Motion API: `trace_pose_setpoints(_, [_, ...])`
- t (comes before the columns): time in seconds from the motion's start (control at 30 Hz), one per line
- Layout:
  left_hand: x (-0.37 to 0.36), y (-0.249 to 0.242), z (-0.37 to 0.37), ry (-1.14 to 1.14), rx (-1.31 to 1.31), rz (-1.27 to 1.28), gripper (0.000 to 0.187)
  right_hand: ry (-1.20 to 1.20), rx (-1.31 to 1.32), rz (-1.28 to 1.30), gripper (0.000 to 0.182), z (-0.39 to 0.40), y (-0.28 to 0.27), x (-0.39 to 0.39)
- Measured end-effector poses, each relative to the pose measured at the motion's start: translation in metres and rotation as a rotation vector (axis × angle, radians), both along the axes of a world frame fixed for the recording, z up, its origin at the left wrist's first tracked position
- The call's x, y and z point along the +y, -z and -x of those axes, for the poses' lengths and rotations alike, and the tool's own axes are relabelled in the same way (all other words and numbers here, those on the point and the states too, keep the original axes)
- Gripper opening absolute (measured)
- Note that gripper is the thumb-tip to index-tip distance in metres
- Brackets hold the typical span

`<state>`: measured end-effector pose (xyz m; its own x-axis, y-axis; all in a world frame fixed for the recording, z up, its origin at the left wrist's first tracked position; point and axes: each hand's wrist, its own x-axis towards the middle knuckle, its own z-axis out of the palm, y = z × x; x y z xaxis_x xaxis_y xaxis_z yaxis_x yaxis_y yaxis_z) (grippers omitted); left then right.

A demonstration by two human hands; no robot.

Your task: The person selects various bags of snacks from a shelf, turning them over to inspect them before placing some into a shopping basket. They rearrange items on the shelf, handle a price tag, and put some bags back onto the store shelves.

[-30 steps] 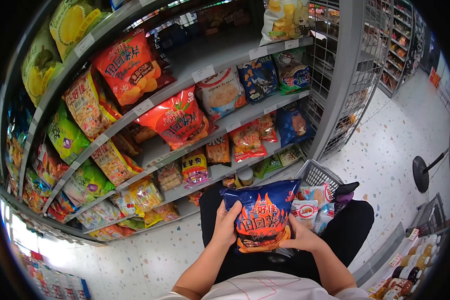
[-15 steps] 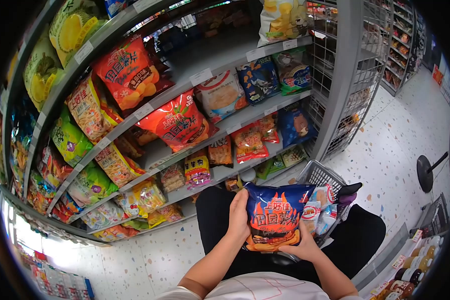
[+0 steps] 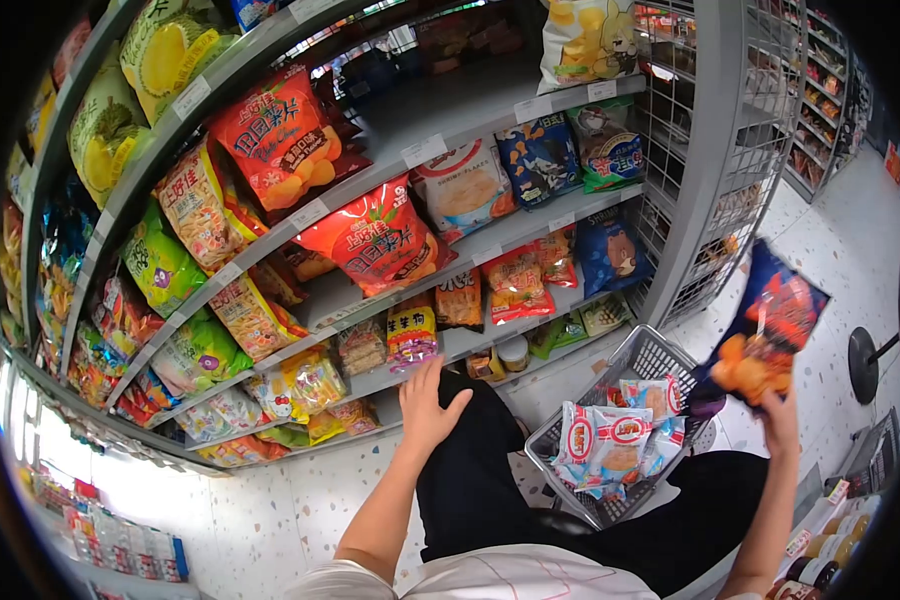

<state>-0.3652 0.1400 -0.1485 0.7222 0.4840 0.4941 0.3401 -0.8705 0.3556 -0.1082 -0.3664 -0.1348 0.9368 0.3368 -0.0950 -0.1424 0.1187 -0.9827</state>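
A dark blue bag of potato chips (image 3: 770,325) with a red and orange print hangs tilted on the right, over the floor. My right hand (image 3: 782,425) is closed on its lower edge. My left hand (image 3: 430,412) is empty, thumb apart from the fingers, at my left knee and close in front of the lower shelf. Between my legs stands a grey plastic shopping basket (image 3: 537,452). Several white, blue and red snack packets (image 3: 620,440) lie in it.
Snack shelving (image 3: 370,185) curves along the left and front, with red chip bags (image 3: 380,238), green bags (image 3: 160,262) and a blue shrimp snack bag (image 3: 610,250). A wire-mesh end panel (image 3: 670,130) borders it. Jars (image 3: 820,548) line a shelf at lower right; a black round base (image 3: 862,365) stands on the floor.
The chip bag has gone from both hands in front of me to my right hand, out to the right. My left hand has let go and moved left. The basket's packets now show.
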Motion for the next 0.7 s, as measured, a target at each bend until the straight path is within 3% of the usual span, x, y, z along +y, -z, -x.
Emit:
trace_pose_setpoints(0.03, [-0.005, 0.003, 0.002, -0.033, 0.036, -0.109, 0.045, 0.057, -0.001, -0.042, 0.066, -0.018, 0.012, -0.020])
trace_pose_setpoints(0.17, [-0.005, 0.004, -0.005, -0.020, 0.137, -0.078, 0.036, 0.473, 0.105, -0.259, 0.038, -0.053, 0.062, -0.045])
trace_pose_setpoints(0.23, [0.001, 0.014, -0.005, -0.054, 0.172, -0.132, 0.030, 0.460, 0.095, -0.285, 0.031, -0.044, 0.052, -0.043])
trace_pose_setpoints(0.47, [0.008, 0.025, -0.003, -0.045, 0.177, -0.178, 0.030, 0.386, 0.076, -0.195, 0.041, -0.026, 0.030, -0.037])
trace_pose_setpoints(0.6, [-0.020, 0.010, -0.018, 0.086, 0.161, -0.324, 0.025, 0.324, 0.054, -0.034, 0.061, -0.023, 0.026, -0.030])
trace_pose_setpoints(0.63, [-0.036, 0.011, -0.027, 0.221, 0.104, -0.219, 0.024, 0.336, 0.035, 0.056, 0.064, -0.024, 0.027, -0.028])
trace_pose_setpoints(0.7, [-0.080, 0.041, -0.042, 0.337, 0.063, 0.251, 0.023, 0.326, 0.028, 0.173, 0.077, -0.023, 0.028, -0.024])
